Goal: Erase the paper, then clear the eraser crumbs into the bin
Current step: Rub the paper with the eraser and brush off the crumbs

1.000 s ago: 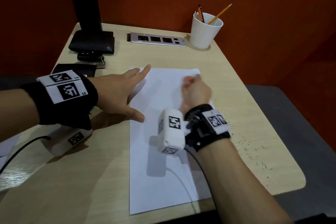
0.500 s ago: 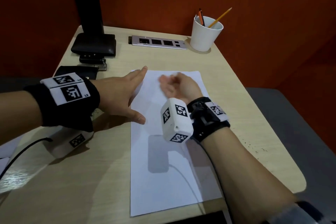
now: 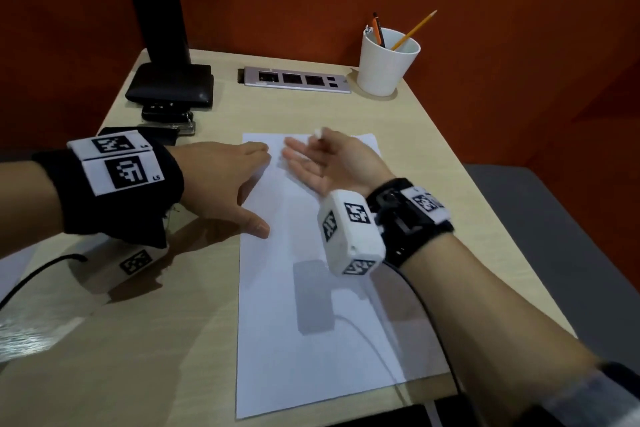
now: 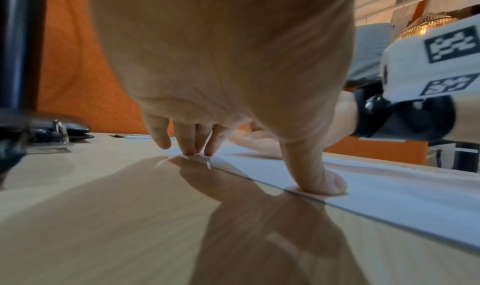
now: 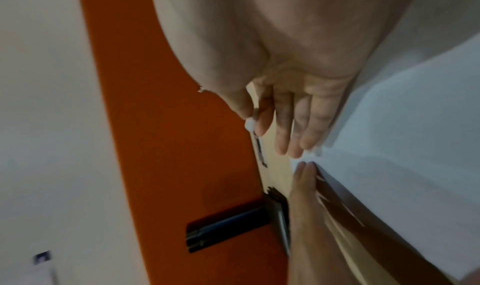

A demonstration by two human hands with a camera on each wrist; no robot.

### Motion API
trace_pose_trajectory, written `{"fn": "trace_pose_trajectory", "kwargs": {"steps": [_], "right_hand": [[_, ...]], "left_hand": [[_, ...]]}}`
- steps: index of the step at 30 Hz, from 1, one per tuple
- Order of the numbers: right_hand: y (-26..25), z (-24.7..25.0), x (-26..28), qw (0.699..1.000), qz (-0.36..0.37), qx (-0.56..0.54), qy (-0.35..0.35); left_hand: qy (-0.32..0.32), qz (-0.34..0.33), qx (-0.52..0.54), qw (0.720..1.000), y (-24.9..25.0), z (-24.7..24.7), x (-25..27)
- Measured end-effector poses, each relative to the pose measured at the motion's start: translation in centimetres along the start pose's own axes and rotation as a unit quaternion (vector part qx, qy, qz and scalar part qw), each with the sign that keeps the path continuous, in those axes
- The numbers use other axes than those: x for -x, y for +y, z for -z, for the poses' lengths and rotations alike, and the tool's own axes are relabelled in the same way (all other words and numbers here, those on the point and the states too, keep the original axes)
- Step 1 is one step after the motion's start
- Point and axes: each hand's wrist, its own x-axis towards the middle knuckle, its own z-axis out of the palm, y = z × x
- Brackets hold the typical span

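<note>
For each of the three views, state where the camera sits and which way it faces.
Head: worn high, facing down at the table; both forearms show.
Left wrist: low, facing along the left hand pressing the paper.
Right wrist: faces along the right hand pinching the eraser.
All three share the paper.

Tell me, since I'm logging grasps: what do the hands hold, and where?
Right hand pinches a small white eraser between thumb and forefinger. Left hand only presses the white paper sheet.
</note>
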Motion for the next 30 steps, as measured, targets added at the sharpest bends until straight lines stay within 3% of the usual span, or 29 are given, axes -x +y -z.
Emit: {"fn": "trace_pose_trajectory", "kwargs": {"steps": [2,5,6,8,10,11,12,14,16,18,20,22,24,25,26,28,30], "right_hand": [[0.8,-1.0,-1.2,1.000,-0.016,-0.009,0.012],[0.9,-0.7,-1.4,0.987,0.075,-0.007,0.144],[0.5,0.1,-1.2,0.968,0.111,-0.012,0.225],[0.1,2.4,-0.2,0.897,0.209,-0.021,0.389],[-0.3,4.2,1.0,0.845,0.264,-0.032,0.465],[-0.7,4.6,1.4,0.839,0.264,-0.033,0.474],[-0.7,4.4,1.4,0.849,0.257,-0.031,0.461],[-0.6,3.9,0.8,0.897,0.225,-0.013,0.381],[-0.3,2.6,0.0,0.953,0.160,-0.025,0.257],[0.0,2.2,-0.7,0.986,0.088,-0.036,0.136],[-0.2,3.1,-1.2,0.987,0.077,-0.040,0.132],[-1.3,5.1,-0.9,0.957,0.136,-0.011,0.254],[-2.6,6.9,-0.3,0.905,0.186,0.003,0.383],[-3.0,7.2,0.2,0.893,0.194,-0.019,0.406],[-3.1,6.5,0.7,0.902,0.188,-0.044,0.385],[-2.0,3.2,1.4,0.955,0.148,-0.066,0.249],[-0.2,-0.4,1.1,0.989,0.090,-0.030,0.114]], "left_hand": [[-0.002,0.001,-0.002,1.000,0.1,-0.1,-0.1],[-0.002,0.013,-0.006,1.000,0.2,-0.2,0.0],[-0.001,0.011,-0.004,1.000,0.2,-0.2,0.0],[-0.001,0.007,-0.001,1.000,0.0,-0.2,0.2],[0.000,0.002,-0.004,1.000,-0.3,-0.3,0.2],[0.001,0.001,-0.006,1.000,-0.4,-0.4,0.2],[0.001,0.001,-0.007,1.000,-0.4,-0.5,0.1],[-0.002,0.001,-0.013,1.000,-0.5,-0.6,-0.1],[-0.009,0.002,-0.022,1.000,-0.6,-0.5,-0.2],[-0.010,0.002,-0.029,1.000,-0.6,-0.5,-0.3],[-0.009,0.002,-0.041,0.999,-0.5,-0.5,-0.4],[-0.003,-0.001,-0.055,0.998,-0.6,-0.4,-0.6],[-0.004,-0.004,-0.057,0.998,-0.6,-0.3,-0.5],[-0.002,-0.006,-0.057,0.998,-0.6,-0.3,-0.5],[0.001,-0.008,-0.058,0.998,-0.6,-0.2,-0.5],[0.010,-0.010,-0.056,0.998,-0.5,-0.1,-0.5],[0.033,-0.016,-0.040,0.999,-0.6,-0.1,-0.5]]}}
